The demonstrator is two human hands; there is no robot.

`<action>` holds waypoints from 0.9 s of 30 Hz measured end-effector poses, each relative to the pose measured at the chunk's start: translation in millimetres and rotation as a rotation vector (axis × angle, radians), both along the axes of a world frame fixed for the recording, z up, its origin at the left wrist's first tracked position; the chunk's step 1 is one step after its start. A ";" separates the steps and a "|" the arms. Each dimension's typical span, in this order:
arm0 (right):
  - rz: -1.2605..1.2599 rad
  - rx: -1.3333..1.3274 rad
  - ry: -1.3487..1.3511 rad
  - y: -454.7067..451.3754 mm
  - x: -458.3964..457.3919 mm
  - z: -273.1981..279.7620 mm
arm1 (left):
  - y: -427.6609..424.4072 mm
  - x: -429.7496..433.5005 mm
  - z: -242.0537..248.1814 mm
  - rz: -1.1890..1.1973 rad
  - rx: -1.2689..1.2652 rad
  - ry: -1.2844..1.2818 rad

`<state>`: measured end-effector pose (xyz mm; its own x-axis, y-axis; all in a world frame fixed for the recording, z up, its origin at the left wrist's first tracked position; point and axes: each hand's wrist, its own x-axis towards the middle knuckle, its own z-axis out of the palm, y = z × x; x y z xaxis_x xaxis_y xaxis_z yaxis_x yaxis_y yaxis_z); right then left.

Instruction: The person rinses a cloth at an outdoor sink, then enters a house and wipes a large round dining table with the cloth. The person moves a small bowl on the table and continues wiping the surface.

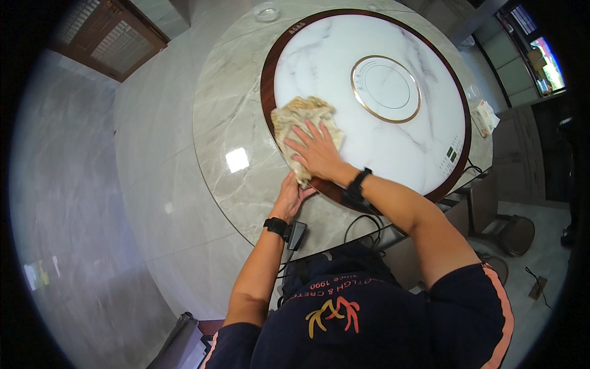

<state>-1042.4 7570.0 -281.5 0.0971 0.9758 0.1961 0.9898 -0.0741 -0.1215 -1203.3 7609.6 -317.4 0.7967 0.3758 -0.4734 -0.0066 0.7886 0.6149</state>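
My right hand (318, 152) lies flat with spread fingers on a crumpled, stained beige cloth (306, 113). The cloth rests on the left part of a round white marble-patterned turntable (318, 69) and over its dark red-brown rim, with one end hanging at the near left edge. My left hand (289, 196) is at that edge, just below the cloth's end, its fingers reaching under the rim; whether they grip the rim or the cloth is hidden. A gold ring (386, 89) marks the turntable's surface.
The turntable stands on a round marble-patterned table (230, 106). A glass ashtray (267, 13) is at the far left, a tissue pack (483, 117) at the right. Black cables (378, 230) hang at the near edge. Chairs (481, 203) stand at the right; a wooden door (115, 41) is far left.
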 end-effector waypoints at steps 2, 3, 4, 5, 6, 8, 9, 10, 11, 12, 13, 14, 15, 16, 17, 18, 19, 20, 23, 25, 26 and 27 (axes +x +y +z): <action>-0.032 -0.018 0.031 45.0 3.5 -2.6 | 2.7 -0.4 4.8 -0.039 -0.014 -0.094; -0.061 0.022 0.029 65.4 5.3 -3.1 | 2.4 -0.7 6.8 -0.044 -0.016 -0.106; -0.100 0.008 0.031 85.3 8.2 -3.5 | -0.3 -0.1 8.2 -0.020 -0.056 -0.151; -0.143 0.000 0.020 102.0 6.9 -3.8 | -3.7 -0.1 9.7 0.000 -0.027 -0.094; -0.168 -0.007 0.022 116.5 4.1 -4.6 | -8.9 -0.3 10.3 0.037 0.015 -0.040; -0.226 -0.016 0.000 134.0 4.2 -4.6 | -15.6 1.4 10.7 0.098 0.052 0.043; -0.188 -0.007 -0.029 134.8 4.1 -4.9 | -16.2 1.7 9.8 0.125 0.079 0.050; -0.140 -0.001 -0.061 128.8 3.7 -4.7 | -16.3 2.2 9.3 0.132 0.100 0.054; -0.109 -0.035 -0.115 120.9 5.5 -3.5 | -14.9 2.7 7.6 0.150 0.131 0.065; 0.005 -0.053 -0.112 102.9 7.2 -2.7 | -14.6 2.8 6.2 0.166 0.109 0.034; 0.116 -0.035 -0.127 79.6 7.3 -1.8 | -13.1 2.0 4.2 0.142 0.092 0.046; 0.219 -0.049 -0.094 52.3 9.4 0.3 | -11.6 1.8 2.6 0.122 0.088 0.049; 0.273 -0.033 -0.050 25.2 10.9 4.0 | -10.6 0.3 1.3 0.101 0.091 0.078; 0.324 -0.059 0.005 -1.3 13.6 8.4 | -8.6 -0.2 -0.3 0.065 0.076 0.148; 0.325 -0.085 0.045 -25.3 17.9 14.3 | -8.5 -1.8 -1.0 0.071 0.058 0.038; 0.325 -0.104 0.056 -48.1 21.5 19.6 | -8.7 -4.3 -2.0 0.075 0.038 0.009; 0.309 -0.148 0.088 -69.5 24.0 24.9 | -11.0 -6.7 -1.7 0.072 0.022 -0.036; 0.281 -0.227 0.084 -90.6 24.1 29.0 | -9.4 -10.6 -2.5 0.026 -0.017 -0.104; 0.215 -0.280 0.119 -116.8 17.1 33.1 | -16.1 -20.1 -2.0 -0.039 0.000 -0.094; 0.147 -0.272 0.153 -113.7 10.6 31.1 | -18.9 -22.5 -0.4 -0.071 0.002 -0.084; 0.105 -0.250 0.166 -105.7 6.1 28.7 | -20.8 -22.3 1.2 -0.051 0.000 -0.066; 0.064 -0.245 0.194 -96.5 0.9 24.7 | -23.7 -22.5 1.9 -0.046 -0.008 -0.052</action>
<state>-1041.6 7473.6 -256.8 0.0467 0.9970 -0.0614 0.9534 -0.0628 -0.2951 -1225.8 7585.9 -315.6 0.8365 0.3349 -0.4338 -0.0024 0.7938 0.6082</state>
